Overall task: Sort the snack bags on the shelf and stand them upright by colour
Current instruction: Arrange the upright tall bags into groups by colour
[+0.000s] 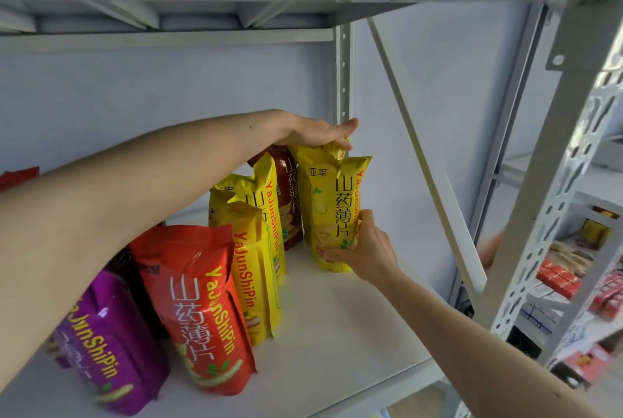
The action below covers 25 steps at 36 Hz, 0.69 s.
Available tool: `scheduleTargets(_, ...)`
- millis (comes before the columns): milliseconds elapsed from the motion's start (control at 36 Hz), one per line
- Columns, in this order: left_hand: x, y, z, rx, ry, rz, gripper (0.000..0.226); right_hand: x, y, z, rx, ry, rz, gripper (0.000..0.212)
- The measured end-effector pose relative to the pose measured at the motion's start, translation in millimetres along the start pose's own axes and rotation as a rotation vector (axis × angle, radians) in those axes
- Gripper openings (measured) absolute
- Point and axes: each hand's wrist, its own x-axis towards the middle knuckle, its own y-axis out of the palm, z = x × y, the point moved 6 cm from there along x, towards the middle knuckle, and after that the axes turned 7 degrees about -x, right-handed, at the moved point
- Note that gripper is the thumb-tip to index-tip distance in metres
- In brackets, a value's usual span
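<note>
A yellow snack bag (328,201) stands upright at the back right of the white shelf board (354,326). My left hand (317,131) grips its crimped top from above. My right hand (364,245) holds its lower right side near the base. To its left stand two more yellow bags (256,249), one before the other, with a dark red bag (290,195) behind them. Nearer the front are a red bag (202,309) and a purple bag (104,343), both upright. My left forearm crosses above these bags.
A white upright post (344,80) and a diagonal brace (424,154) stand close behind and right of the held bag. The upper shelf (236,16) hangs low overhead. Another rack (573,269) with boxed goods lies to the right. A red bag corner (18,176) shows far left.
</note>
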Motion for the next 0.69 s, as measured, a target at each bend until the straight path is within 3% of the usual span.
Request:
scheduleTargets(167, -24, 12, -35, 0.103, 0.026, 0.035, 0.077, 27, 2, 2, 0.073, -0.002, 0.083, 0.081)
scheduleTargets(694, 10, 2, -21, 0.212, 0.005, -0.013, 0.069, 80, 15, 13, 0.083, -0.014, 0.169, 0.090)
